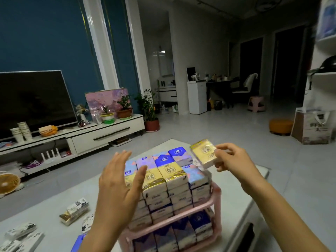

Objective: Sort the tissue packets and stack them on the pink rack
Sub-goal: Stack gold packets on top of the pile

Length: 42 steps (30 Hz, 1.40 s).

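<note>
Lying loose at the left of the worktop (54, 200), unsorted tissue packets (74, 211) wait. The left hand (118, 186) is spread flat, holding nothing, beside the tall stack (172, 179) on the pink rack (209, 202). The right hand (234, 159) pinches a gold packet (203, 153) over the stack's right corner. A clumsy set-down could topple the top row, probably off the worktop's near right edge. Open room lies leftward.

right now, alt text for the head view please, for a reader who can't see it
The right hand holds a gold tissue packet beside the top of a pink rack stacked with packets, while the left hand hovers open by them. Loose packets lie on the table.
</note>
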Each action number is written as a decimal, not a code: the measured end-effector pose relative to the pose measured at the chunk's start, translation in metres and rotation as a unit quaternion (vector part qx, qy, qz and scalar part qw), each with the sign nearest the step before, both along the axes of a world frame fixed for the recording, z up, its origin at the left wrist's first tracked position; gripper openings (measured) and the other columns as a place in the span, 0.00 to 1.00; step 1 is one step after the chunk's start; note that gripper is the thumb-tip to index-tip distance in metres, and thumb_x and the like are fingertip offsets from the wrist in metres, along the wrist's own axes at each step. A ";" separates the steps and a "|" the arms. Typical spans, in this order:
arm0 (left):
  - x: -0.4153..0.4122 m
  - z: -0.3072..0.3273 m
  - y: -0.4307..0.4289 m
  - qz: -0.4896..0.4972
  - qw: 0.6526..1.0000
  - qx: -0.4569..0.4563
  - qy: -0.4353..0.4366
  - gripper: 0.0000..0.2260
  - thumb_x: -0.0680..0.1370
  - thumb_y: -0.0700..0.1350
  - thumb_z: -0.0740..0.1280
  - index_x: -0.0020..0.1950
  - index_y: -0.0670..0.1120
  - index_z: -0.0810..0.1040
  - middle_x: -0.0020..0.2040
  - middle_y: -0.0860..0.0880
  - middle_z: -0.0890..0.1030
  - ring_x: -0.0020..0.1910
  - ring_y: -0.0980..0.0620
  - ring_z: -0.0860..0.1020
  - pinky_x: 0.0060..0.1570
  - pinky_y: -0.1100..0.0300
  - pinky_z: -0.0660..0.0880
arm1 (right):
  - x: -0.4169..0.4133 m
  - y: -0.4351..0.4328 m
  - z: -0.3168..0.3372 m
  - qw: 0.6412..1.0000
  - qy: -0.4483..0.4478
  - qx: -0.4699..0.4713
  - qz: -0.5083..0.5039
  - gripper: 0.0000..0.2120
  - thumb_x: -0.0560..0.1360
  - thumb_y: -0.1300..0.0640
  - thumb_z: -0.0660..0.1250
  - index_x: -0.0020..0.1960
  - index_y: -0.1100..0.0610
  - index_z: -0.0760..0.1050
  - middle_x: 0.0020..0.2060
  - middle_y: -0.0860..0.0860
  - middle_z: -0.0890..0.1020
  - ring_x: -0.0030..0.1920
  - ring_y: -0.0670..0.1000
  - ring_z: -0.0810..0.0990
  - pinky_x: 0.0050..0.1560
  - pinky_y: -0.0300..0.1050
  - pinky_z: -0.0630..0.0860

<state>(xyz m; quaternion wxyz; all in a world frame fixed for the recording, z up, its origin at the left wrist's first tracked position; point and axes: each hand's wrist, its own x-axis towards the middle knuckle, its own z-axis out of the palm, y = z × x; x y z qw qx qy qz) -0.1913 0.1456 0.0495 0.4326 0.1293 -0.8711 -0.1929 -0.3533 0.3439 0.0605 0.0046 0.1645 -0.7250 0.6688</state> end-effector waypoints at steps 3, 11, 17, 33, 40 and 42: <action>0.006 -0.003 -0.015 0.024 0.992 0.123 0.021 0.39 0.65 0.71 0.48 0.68 0.50 0.68 0.69 0.45 0.69 0.67 0.46 0.67 0.63 0.49 0.64 | -0.009 -0.006 -0.004 0.999 -0.011 0.047 0.015 0.05 0.76 0.63 0.62 0.45 0.60 0.77 0.35 0.56 0.80 0.29 0.49 0.75 0.31 0.40 0.75; -0.004 -0.027 -0.020 -0.024 0.964 0.263 0.031 0.41 0.63 0.73 0.48 0.67 0.51 0.69 0.65 0.47 0.74 0.62 0.47 0.72 0.61 0.48 0.68 | -0.001 -0.017 -0.025 0.990 0.025 0.132 0.047 0.10 0.77 0.51 0.62 0.50 0.56 0.78 0.43 0.50 0.82 0.38 0.46 0.78 0.32 0.35 0.72; -0.009 -0.034 -0.019 -0.026 0.965 0.259 0.020 0.41 0.65 0.74 0.46 0.69 0.52 0.67 0.67 0.49 0.71 0.65 0.49 0.69 0.63 0.49 0.66 | 0.002 -0.016 -0.022 0.987 0.056 0.138 0.067 0.08 0.77 0.51 0.63 0.49 0.52 0.79 0.44 0.44 0.81 0.42 0.41 0.76 0.34 0.32 0.68; -0.030 -0.005 -0.034 -0.139 0.786 0.602 0.008 0.21 0.81 0.56 0.48 0.51 0.46 0.76 0.33 0.43 0.84 0.30 0.52 0.82 0.26 0.66 0.75 | -0.039 -0.079 0.007 0.929 0.041 0.281 0.237 0.27 0.80 0.43 0.50 0.76 0.52 0.53 0.76 0.48 0.54 0.74 0.48 0.54 0.73 0.46 0.51; -0.040 -0.015 -0.053 -0.112 0.790 0.602 -0.006 0.23 0.80 0.57 0.53 0.59 0.39 0.75 0.31 0.44 0.83 0.26 0.49 0.81 0.35 0.57 0.74 | -0.043 -0.084 0.001 0.869 0.118 0.415 0.241 0.24 0.83 0.51 0.46 0.76 0.56 0.49 0.77 0.50 0.48 0.76 0.48 0.48 0.72 0.41 0.46; -0.043 -0.016 -0.053 -0.111 0.804 0.584 -0.020 0.23 0.81 0.56 0.52 0.60 0.40 0.74 0.30 0.45 0.83 0.26 0.50 0.81 0.31 0.59 0.74 | -0.044 -0.084 -0.001 0.864 0.118 0.427 0.239 0.24 0.82 0.50 0.47 0.76 0.55 0.49 0.77 0.50 0.48 0.76 0.49 0.48 0.73 0.43 0.47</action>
